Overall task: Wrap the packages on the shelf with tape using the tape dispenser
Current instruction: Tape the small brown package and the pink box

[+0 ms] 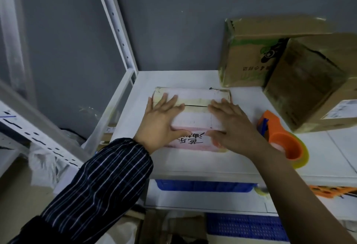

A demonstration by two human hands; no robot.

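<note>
Our left hand (161, 122) and right hand (230, 126), seen from the head camera, press flat on the box (193, 121), fingers straight and spread, gripping nothing. The box lies on the white shelf (183, 166). The orange dispenser (280, 139) lies just right of our right hand, with a carton (249, 50) behind it.

Flat paper-covered package (193, 116) on the white metal shelf board (193, 164).
I see my left hand (160, 126) and right hand (229, 126) lying on it, the orange plastic tape dispenser (284, 143) just to its right, brown cardboard boxes (249, 54) behind that, and a blue plastic crate (202, 185) on the level below.
</note>
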